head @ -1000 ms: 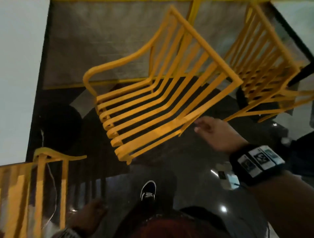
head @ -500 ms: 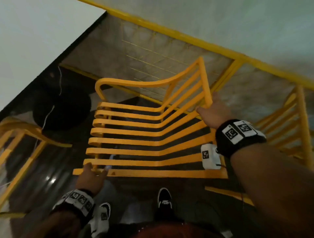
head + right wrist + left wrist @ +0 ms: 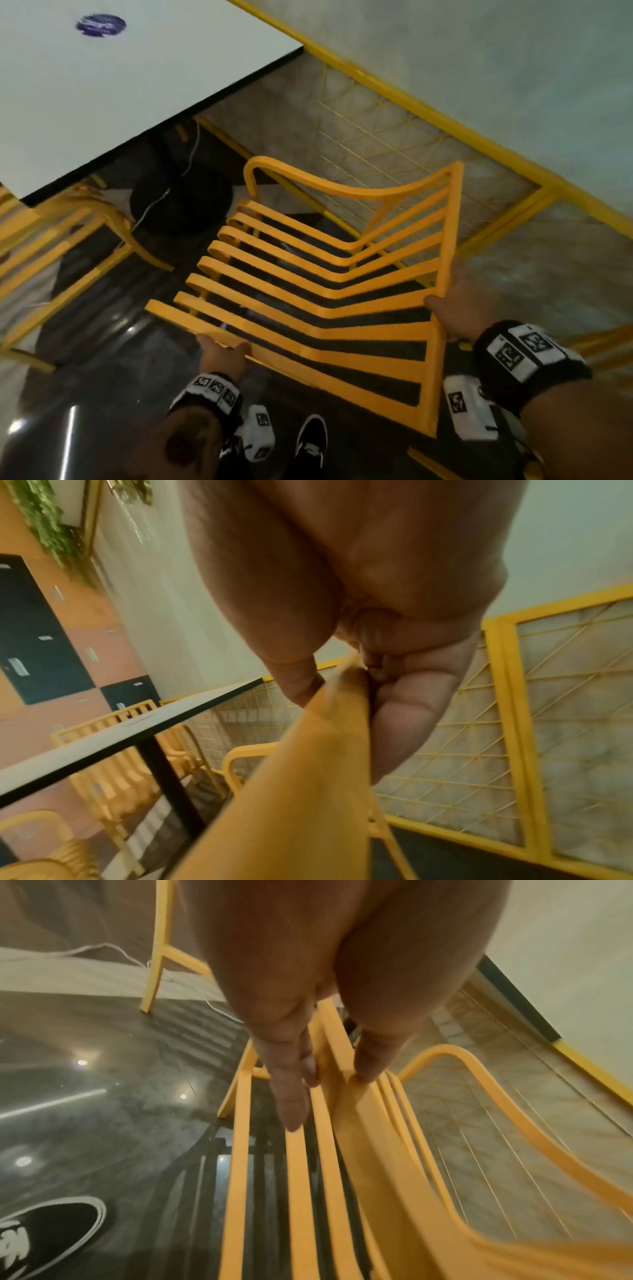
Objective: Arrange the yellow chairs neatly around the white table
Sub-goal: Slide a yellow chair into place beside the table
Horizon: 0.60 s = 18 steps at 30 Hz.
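Head view: a dark glossy floor (image 3: 102, 342) fills the lower left, the white rectangular table (image 3: 120, 85) the upper left. The slatted yellow metal chair (image 3: 325, 291) sits mid-frame, near the table. The right hand (image 3: 459, 301) clasps its top rail, the left hand (image 3: 222, 356) its armrest.

Left wrist view: thumb and fingers (image 3: 291, 1096) pinch one slat.

Right wrist view: blurred, but the fingers (image 3: 404, 723) seem curled round the rail. Keeping both holds level should slide it in square.
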Each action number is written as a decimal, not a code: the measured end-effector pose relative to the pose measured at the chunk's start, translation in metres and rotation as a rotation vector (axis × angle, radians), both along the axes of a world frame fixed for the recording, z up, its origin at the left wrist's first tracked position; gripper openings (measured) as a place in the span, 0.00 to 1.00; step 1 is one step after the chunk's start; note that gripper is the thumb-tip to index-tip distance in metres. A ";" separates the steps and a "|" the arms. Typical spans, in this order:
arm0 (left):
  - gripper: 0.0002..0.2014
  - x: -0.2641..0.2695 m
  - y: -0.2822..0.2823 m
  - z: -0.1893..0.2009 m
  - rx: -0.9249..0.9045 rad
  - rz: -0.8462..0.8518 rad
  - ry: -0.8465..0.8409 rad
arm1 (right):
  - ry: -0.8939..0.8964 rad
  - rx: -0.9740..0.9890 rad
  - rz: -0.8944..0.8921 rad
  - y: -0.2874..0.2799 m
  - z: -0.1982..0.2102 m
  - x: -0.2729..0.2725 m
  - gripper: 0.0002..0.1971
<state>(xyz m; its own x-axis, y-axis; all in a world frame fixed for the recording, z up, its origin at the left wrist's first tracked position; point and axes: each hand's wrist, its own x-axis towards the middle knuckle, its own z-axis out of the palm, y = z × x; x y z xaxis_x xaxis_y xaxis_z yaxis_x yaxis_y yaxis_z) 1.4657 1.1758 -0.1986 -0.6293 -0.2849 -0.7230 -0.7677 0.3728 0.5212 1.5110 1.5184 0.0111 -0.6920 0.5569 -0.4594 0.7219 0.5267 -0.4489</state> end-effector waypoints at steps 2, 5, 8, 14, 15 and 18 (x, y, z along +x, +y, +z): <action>0.37 -0.014 -0.013 0.001 -0.005 0.014 0.026 | -0.008 -0.043 -0.012 -0.012 -0.007 -0.002 0.29; 0.43 -0.049 -0.036 -0.003 -0.050 -0.002 0.068 | -0.007 -0.081 -0.036 -0.035 -0.018 -0.013 0.26; 0.49 -0.085 -0.057 0.004 -0.044 -0.073 0.056 | -0.017 -0.102 -0.068 -0.059 -0.025 -0.029 0.17; 0.53 -0.161 -0.081 0.011 -0.047 -0.310 0.118 | -0.011 -0.085 -0.169 -0.095 -0.026 -0.076 0.26; 0.56 -0.172 -0.084 0.010 -0.023 -0.315 0.112 | -0.006 -0.056 -0.176 -0.099 -0.023 -0.082 0.26; 0.64 -0.197 -0.093 0.013 0.115 -0.272 0.101 | 0.012 0.052 -0.201 -0.103 -0.014 -0.098 0.23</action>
<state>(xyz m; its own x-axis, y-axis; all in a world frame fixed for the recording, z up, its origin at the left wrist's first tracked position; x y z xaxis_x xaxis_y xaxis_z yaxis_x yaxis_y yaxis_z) 1.2690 1.0828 -0.1861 -0.7416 -0.0165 -0.6706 -0.5900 0.4918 0.6404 1.4127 1.4150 -0.0030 -0.5701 0.7070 -0.4186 0.8094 0.3956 -0.4340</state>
